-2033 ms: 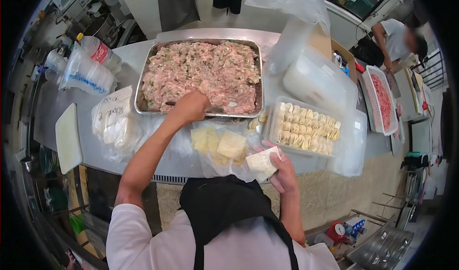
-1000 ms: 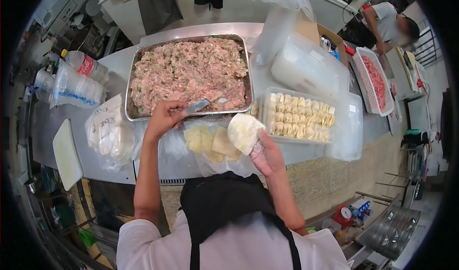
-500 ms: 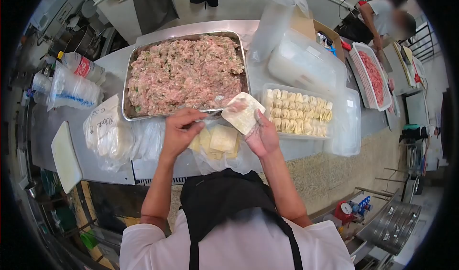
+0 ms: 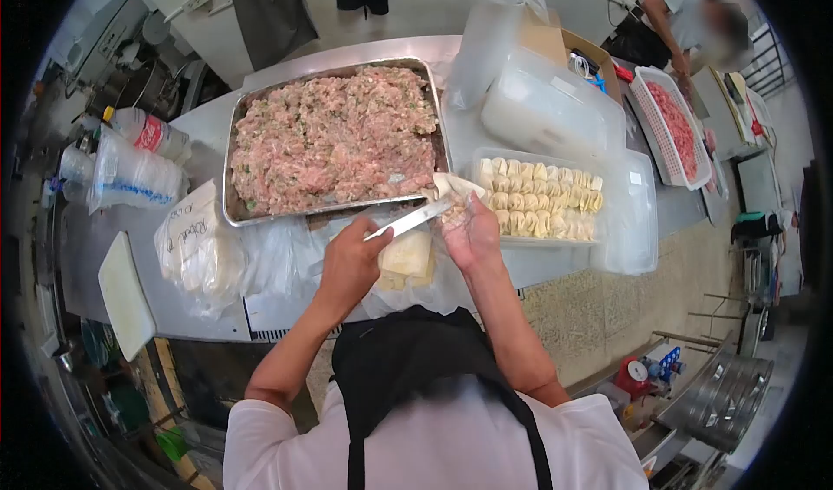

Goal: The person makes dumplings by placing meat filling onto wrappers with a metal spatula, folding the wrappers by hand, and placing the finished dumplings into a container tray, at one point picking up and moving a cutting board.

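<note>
The left hand (image 4: pixel 350 264) was closed around a flat blade (image 4: pixel 406 223), its far end at the partly folded wrapper (image 4: pixel 452 183), which the right hand (image 4: pixel 474 240) held at its fingertips beside the meat tray (image 4: pixel 330 210).

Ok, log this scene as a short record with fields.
Left hand: holds a flat silvery metal spatula
Right hand: holds a thin pale dough wrapper, partly folded
Spatula position: at the wrapper; contact unclear
Beyond the hands: rectangular metal tray of pinkish, green-flecked minced mixture
Right of the hands: clear rectangular plastic container with rows of pale folded dumplings
Beside the left hand: square yellowish dough sheets
</note>
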